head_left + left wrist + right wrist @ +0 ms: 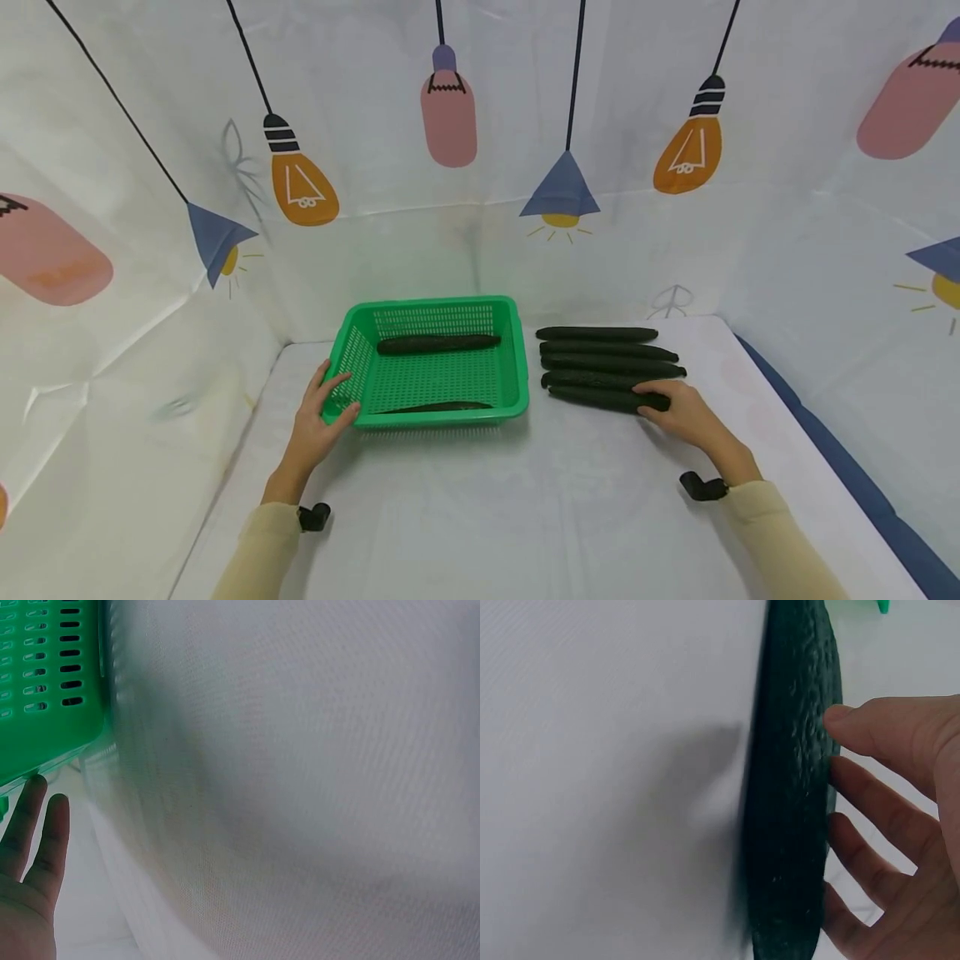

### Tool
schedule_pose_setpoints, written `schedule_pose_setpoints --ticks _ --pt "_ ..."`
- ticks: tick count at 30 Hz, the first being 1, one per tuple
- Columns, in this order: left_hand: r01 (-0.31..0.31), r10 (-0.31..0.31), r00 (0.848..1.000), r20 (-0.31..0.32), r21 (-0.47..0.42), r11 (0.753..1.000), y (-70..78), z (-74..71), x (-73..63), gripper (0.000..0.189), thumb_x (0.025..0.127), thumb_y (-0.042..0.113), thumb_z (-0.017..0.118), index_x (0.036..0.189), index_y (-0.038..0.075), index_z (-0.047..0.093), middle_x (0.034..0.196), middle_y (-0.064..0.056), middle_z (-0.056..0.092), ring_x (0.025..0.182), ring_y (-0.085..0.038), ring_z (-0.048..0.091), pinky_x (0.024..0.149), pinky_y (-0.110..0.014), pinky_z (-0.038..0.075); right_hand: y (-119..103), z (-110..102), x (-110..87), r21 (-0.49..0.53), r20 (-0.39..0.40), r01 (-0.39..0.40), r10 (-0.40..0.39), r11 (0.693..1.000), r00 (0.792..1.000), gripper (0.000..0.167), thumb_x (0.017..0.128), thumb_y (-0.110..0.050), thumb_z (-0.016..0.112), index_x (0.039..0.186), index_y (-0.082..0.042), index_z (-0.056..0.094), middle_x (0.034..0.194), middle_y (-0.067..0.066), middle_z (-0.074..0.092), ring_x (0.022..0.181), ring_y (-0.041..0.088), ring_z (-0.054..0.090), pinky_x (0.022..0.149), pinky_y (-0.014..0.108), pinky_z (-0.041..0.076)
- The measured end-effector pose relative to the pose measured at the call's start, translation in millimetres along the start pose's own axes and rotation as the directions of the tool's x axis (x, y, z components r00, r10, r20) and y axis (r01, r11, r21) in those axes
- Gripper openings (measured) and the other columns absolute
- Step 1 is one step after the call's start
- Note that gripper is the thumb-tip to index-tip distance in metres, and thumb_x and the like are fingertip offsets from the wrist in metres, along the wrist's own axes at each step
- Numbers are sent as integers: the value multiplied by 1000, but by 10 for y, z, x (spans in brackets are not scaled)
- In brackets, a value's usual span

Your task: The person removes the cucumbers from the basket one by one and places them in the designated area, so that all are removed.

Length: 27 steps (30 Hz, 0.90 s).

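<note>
A green plastic basket [517, 358] stands on the table in the head view, with one dark green cucumber [438, 344] along its far side and another cucumber [442, 407] partly hidden behind its near wall. My left hand [318, 421] rests at the basket's left end, fingers spread and fairly straight; in the left wrist view one fingertip [34, 784] meets the basket's underside edge. To the right, several cucumbers [607, 363] lie side by side. My right hand [686, 412] pinches the right end of the nearest cucumber [791, 780] between thumb and fingers.
A white cloth covers the table [480, 517]. Behind and at both sides hang white sheets [480, 250] printed with lamps and bulbs. A dark blue strip [825, 450] runs along the table's right edge. Small black devices [701, 486] sit at both wrists.
</note>
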State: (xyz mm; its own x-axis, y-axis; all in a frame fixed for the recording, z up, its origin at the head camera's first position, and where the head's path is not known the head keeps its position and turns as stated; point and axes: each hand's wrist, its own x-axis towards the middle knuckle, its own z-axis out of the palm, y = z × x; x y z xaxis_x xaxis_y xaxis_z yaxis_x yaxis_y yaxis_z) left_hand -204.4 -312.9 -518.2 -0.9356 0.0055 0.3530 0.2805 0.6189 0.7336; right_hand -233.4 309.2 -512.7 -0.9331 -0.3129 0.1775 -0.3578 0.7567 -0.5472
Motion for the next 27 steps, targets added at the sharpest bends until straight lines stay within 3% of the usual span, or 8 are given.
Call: schedule_pose_setpoints --ticks 7,14,21,27 --pt "0 0 1000 -1 -2 1000 25 -5 -4 57 93 20 75 145 10 56 171 -16 20 157 -45 17 111 -80 23 -168 33 115 -1 -41 52 -52 999 998 41 94 -15 75 131 0 66 133 23 65 124 46 59 99 62 50" --pt "-2 2 1000 -8 1 1000 26 1 -7 56 92 19 75 145 10 57 171 -15 20 156 -45 18 111 -80 23 -529 25 419 72 -41 129 -126 989 991 51 96 -24 74 140 -2 59 138 18 63 122 40 62 99 59 51" --pt "-9 9 1000 -9 -1 1000 27 14 2 55 93 20 74 145 9 57 170 -19 20 156 -46 17 111 -80 23 -1069 -7 794 149 28 200 -206 969 978 58 97 -29 73 147 -7 54 145 14 60 129 37 59 106 57 49" --pt "-12 12 1000 -15 2 1000 -9 15 -5 55 92 19 75 144 11 58 171 -15 20 156 -45 17 111 -80 24 -1439 70 1040 186 122 238 -263 953 957 63 98 -30 72 152 -7 48 145 15 59 131 37 58 106 57 49"
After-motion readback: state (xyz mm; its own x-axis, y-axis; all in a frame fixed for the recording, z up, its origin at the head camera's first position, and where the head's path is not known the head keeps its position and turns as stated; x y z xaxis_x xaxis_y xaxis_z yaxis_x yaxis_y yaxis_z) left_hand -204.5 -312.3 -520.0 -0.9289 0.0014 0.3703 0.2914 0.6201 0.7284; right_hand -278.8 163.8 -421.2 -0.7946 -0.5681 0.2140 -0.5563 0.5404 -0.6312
